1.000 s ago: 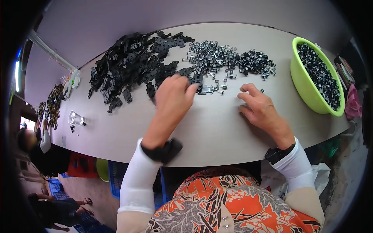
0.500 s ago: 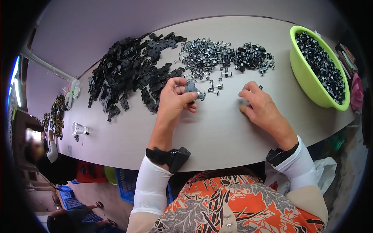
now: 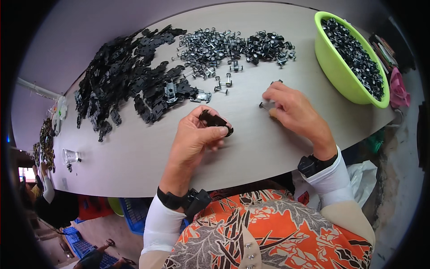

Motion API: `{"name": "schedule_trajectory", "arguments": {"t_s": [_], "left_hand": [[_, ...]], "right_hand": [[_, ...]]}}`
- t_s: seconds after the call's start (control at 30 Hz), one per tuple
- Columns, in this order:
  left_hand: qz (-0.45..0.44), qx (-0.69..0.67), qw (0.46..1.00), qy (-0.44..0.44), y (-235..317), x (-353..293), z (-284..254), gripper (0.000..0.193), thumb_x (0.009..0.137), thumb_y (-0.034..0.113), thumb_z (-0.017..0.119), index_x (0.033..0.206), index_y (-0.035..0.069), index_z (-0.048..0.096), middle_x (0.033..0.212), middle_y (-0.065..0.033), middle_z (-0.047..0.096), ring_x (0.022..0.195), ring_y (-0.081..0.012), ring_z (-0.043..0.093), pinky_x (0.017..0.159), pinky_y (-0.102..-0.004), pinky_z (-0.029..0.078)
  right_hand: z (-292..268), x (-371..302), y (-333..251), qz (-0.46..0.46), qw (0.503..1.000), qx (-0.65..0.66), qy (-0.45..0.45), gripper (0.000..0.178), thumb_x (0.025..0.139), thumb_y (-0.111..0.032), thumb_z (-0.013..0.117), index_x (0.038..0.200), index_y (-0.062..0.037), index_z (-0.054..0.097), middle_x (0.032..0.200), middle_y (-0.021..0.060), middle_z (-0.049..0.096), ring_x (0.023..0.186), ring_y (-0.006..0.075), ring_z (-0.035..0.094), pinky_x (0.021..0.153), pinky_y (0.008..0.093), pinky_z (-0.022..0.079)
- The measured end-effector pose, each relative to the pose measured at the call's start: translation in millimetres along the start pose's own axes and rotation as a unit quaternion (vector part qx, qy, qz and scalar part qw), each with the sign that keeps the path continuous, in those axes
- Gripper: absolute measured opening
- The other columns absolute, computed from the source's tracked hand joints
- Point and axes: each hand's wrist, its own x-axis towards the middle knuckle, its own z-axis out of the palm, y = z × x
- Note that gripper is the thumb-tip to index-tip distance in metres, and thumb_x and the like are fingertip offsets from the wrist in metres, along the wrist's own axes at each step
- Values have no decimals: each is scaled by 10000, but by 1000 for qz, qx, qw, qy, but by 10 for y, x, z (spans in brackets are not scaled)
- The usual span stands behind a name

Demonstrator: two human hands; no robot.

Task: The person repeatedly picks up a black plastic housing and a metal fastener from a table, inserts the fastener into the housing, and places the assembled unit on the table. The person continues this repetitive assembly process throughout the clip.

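My left hand [image 3: 190, 136] is closed on a dark plastic toy car chassis [image 3: 216, 122], pinched between thumb and fingers and tilted above the table. To its right, my right hand [image 3: 300, 110] pinches a small wheel axle [image 3: 264, 106]; its metal rod pokes out left from the fingertips, and the rest is hidden. Just past the right knuckles a small dark part [image 3: 277, 81] shows on the table. Beyond my left hand spreads a heap of black chassis [image 3: 130, 74], with a greyish chassis [image 3: 202, 95] at its near right edge. Loose wheel axles [image 3: 222, 85] lie between the hands, farther back.
Piles of silver axles [image 3: 208, 47] and black-wheeled axles [image 3: 266, 47] lie at the back. A green basin [image 3: 333, 67] full of wheeled parts stands on the right. A clear cup [image 3: 70, 156] is at the left. A person [image 3: 56, 204] works at the table's far left.
My left hand has drawn back from the heap toward me, the chassis in it now showing a dark side. A wheel axle now shows at my right fingertips. The whole view has shifted.
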Motion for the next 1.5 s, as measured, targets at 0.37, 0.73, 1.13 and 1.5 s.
{"name": "schedule_trajectory", "arguments": {"t_s": [0.37, 0.73, 1.13, 1.5], "left_hand": [[-43, -5, 999, -13, 1, -13, -23, 222, 803, 20, 664, 1011, -17, 596, 796, -79, 640, 559, -156, 637, 463, -226, 503], [-42, -43, 998, -19, -51, 16, -10, 182, 828, 51, 634, 973, -37, 569, 831, -117, 641, 624, -204, 667, 524, -256, 553], [-56, -25, 998, -20, -37, 23, 17, 194, 857, 89, 619, 997, -32, 562, 877, -165, 657, 630, -206, 674, 539, -260, 562], [-59, -59, 993, -78, -150, 120, 114, 164, 872, 102, 618, 964, -14, 548, 858, -127, 639, 569, -166, 619, 468, -235, 488]], "right_hand": [[154, 91, 11, -112, 991, -52, -60, 125, 737, 20, 604, 858, 4, 572, 951, 132, 546, 807, 342, 582, 689, 413, 476], [56, 21, -121, -22, 998, -9, -58, 244, 750, 9, 591, 993, -5, 576, 936, 156, 539, 809, 365, 577, 708, 423, 476], [45, 45, -79, -60, 988, -72, -120, 199, 718, -20, 643, 909, 3, 591, 937, 145, 541, 820, 364, 574, 710, 425, 471], [101, 6, -188, -189, 979, 64, 53, 487, 657, -5, 701, 1115, -41, 537, 921, 99, 593, 757, 280, 581, 673, 347, 502]]}}
